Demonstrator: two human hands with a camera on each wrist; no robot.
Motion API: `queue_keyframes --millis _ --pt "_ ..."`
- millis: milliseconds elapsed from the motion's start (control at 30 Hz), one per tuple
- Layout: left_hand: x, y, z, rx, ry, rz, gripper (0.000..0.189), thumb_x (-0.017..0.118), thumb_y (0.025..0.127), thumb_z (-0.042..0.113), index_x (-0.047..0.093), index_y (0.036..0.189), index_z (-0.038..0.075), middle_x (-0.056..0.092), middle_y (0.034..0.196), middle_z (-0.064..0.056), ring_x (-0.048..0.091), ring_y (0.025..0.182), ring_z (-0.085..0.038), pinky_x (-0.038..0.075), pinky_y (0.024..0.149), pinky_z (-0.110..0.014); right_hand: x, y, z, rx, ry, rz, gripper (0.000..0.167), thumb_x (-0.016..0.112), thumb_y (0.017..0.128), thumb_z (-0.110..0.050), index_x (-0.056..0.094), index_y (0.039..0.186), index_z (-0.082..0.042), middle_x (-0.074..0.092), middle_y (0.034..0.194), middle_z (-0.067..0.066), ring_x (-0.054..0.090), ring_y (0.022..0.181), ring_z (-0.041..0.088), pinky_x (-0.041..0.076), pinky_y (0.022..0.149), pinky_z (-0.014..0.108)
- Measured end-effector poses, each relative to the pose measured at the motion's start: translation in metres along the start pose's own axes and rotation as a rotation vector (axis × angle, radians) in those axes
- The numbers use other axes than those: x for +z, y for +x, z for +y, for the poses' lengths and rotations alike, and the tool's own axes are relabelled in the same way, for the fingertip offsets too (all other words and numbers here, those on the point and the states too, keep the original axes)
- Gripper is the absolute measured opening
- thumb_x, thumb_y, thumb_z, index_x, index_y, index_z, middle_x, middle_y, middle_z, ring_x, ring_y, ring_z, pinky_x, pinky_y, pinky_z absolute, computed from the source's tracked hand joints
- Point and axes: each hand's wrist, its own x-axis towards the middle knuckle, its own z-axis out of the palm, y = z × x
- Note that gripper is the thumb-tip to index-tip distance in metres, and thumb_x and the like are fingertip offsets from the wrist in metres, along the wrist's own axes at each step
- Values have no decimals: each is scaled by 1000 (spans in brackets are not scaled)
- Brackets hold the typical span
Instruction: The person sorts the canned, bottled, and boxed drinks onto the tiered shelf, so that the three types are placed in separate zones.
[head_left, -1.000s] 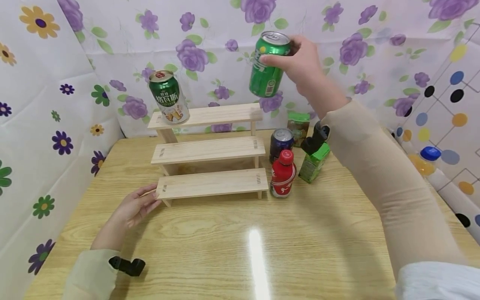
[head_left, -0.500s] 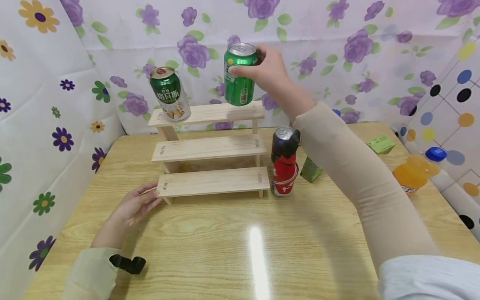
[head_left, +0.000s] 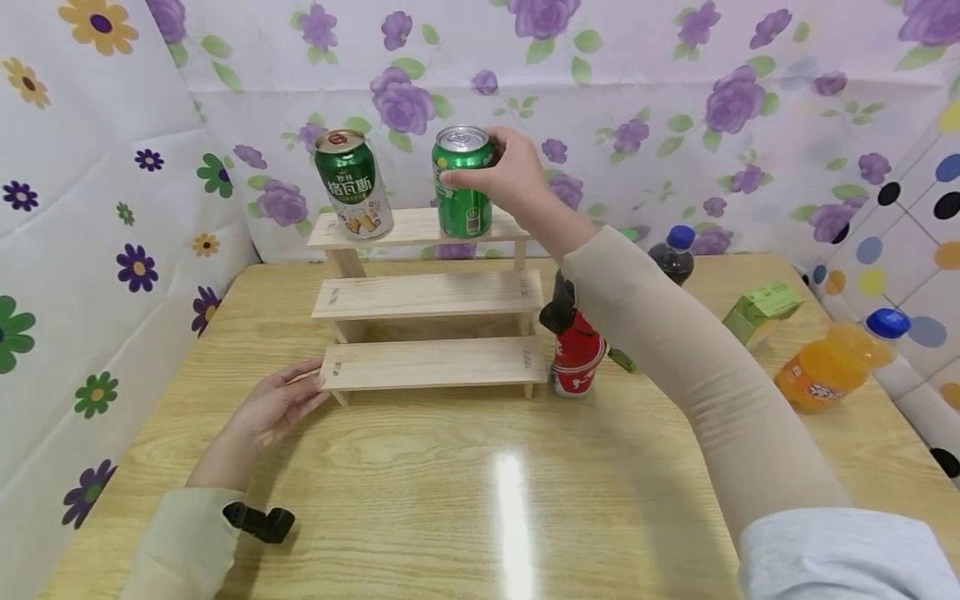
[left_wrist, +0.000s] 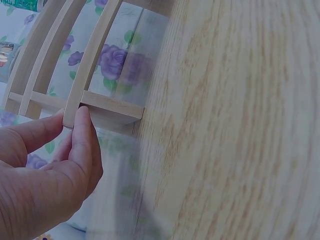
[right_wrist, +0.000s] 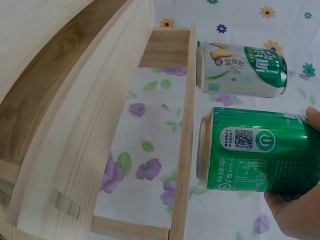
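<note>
A three-tier wooden display shelf (head_left: pixel 427 296) stands on the table. My right hand (head_left: pixel 517 179) grips a green soda can (head_left: pixel 461 204), thumb in front and fingers behind. The can is upright, its base right at the top tier's board. To its left on that tier stands a green and white drink can (head_left: pixel 352 192); in the right wrist view this drink can (right_wrist: pixel 240 70) is a little apart from the held soda can (right_wrist: pixel 255 150). My left hand (head_left: pixel 277 404) pinches the left end of the lowest tier, with thumb and fingertips on the board's end in the left wrist view.
A red bottle (head_left: pixel 576 358) stands at the shelf's right end, partly behind the right wrist camera. Beyond the right arm are a dark bottle with a blue cap (head_left: pixel 673 258), a green carton (head_left: pixel 761 312) and an orange soda bottle (head_left: pixel 832 367). A floral cloth hangs behind.
My right hand has carried the green soda can left and down, from above the right end of the shelf to the middle of the top tier. The left hand keeps its place.
</note>
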Motion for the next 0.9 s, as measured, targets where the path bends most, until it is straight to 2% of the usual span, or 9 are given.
queue_keyframes --millis 133,267,367,433,667,900 --pt "2 2 0 -5 12 1 28 52 96 0 45 121 10 62 101 2 65 91 -9 56 85 -17 6 5 3 -3 10 1 70 83 74 -22 47 134 -11 56 128 3 55 114 15 49 99 28" --pt "4 3 1 -6 28 4 40 51 96 0 35 133 3 62 101 3 65 91 -8 56 85 -17 14 11 1 7 16 15 73 83 74 -23 46 136 -12 55 130 2 54 117 15 49 99 27" --pt "5 3 2 -6 26 -2 39 51 96 0 35 132 3 62 101 2 65 91 -8 56 85 -17 19 16 0 20 13 27 74 82 74 -24 44 137 -13 53 131 1 52 119 15 48 100 27" --pt "5 3 1 -7 19 -3 33 50 97 0 39 126 7 62 101 2 65 91 -8 56 85 -17 23 18 1 22 13 34 75 82 75 -25 44 138 -14 53 132 1 51 119 14 48 101 26" --pt "4 3 1 -10 14 3 30 51 96 0 41 123 8 62 101 1 65 91 -8 55 85 -17 31 25 5 -8 53 47 73 80 77 -27 43 139 -14 53 132 2 52 118 15 49 98 25" --pt "0 1 0 -10 -1 12 26 51 96 -1 45 118 11 61 102 1 65 91 -9 56 85 -17 41 33 7 -67 24 2 74 79 78 -27 41 140 -13 52 132 3 52 119 15 48 99 25"
